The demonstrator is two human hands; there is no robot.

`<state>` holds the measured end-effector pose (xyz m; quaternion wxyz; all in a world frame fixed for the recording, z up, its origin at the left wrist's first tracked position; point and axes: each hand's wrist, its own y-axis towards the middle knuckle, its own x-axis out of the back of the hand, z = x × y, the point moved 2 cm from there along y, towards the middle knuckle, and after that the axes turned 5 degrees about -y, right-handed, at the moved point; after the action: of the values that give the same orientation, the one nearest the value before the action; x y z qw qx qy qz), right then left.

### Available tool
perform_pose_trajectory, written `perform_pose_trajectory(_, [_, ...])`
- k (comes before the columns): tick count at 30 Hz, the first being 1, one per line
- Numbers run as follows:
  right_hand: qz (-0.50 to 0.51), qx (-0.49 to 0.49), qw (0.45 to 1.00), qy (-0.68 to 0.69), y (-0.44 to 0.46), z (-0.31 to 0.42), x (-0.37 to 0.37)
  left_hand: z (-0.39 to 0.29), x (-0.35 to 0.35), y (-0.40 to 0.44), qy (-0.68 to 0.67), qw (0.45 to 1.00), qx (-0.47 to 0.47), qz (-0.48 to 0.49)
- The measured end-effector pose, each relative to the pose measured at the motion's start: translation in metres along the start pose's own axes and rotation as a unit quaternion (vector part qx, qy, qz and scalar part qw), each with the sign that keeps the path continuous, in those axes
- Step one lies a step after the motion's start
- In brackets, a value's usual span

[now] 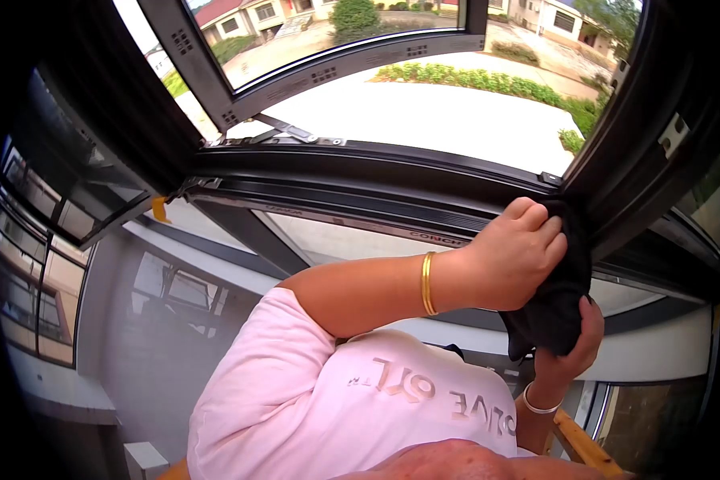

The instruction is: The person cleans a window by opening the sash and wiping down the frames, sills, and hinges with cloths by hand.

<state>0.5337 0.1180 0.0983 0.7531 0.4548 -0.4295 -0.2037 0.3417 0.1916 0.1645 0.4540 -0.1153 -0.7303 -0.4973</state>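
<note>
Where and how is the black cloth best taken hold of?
Probably by the lower folds of the black cloth, from below on the right hand's side: they bunch beneath the left hand, which covers part of the cloth higher up.

Here's the window frame's dark bottom rail [360,170], bowing right across the view through this wide lens, ridged along its near side, pale lettering reading "CONCH" partway along the strip below! Over on the left, a metal hinge arm [296,134] sits along its outer edge, and down at the right end there's a small black fitting [549,178] tucked by the corner. Right beside that comes the black cloth [556,308], bunched against the corner, its exact contact hidden by a hand [514,254].
</note>
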Motion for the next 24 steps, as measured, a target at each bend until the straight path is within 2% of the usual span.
perform_pose_trajectory(2, [-0.031, 0.008, 0.999, -0.009, -0.002, 0.004, -0.004, 0.001, -0.008, -0.006, 0.053, 0.997, -0.013, -0.056])
perform_pose_trajectory(4, [-0.059, 0.002, 0.998, 0.009, 0.0, 0.008, -0.01, -0.001, -0.003, -0.014, 0.089, 0.993, 0.007, -0.072])
perform_pose_trajectory(5, [-0.07, 0.014, 0.997, 0.021, 0.001, 0.011, -0.014, 0.003, -0.005, -0.023, 0.113, 0.986, 0.011, -0.125])
perform_pose_trajectory(6, [-0.082, 0.024, 0.996, 0.031, 0.005, 0.013, -0.019, 0.009, 0.005, -0.032, 0.127, 0.983, 0.029, -0.131])
perform_pose_trajectory(10, [-0.059, 0.071, 0.993, 0.078, 0.03, 0.045, -0.039, 0.033, 0.054, -0.082, 0.119, 0.98, 0.101, -0.124])
perform_pose_trajectory(12, [-0.016, 0.129, 0.981, 0.145, 0.049, 0.075, -0.057, 0.047, 0.076, -0.109, 0.146, 0.969, 0.115, -0.16])
perform_pose_trajectory(18, [0.049, 0.19, 0.964, 0.18, 0.08, 0.149, -0.107, 0.083, 0.141, -0.189, 0.159, 0.952, 0.197, -0.171])
perform_pose_trajectory(20, [0.097, 0.194, 0.963, 0.158, 0.086, 0.178, -0.126, 0.093, 0.164, -0.218, 0.2, 0.941, 0.201, -0.184])
perform_pose_trajectory(24, [0.116, 0.221, 0.959, 0.135, 0.092, 0.24, -0.159, 0.116, 0.202, -0.273, 0.233, 0.928, 0.22, -0.192])
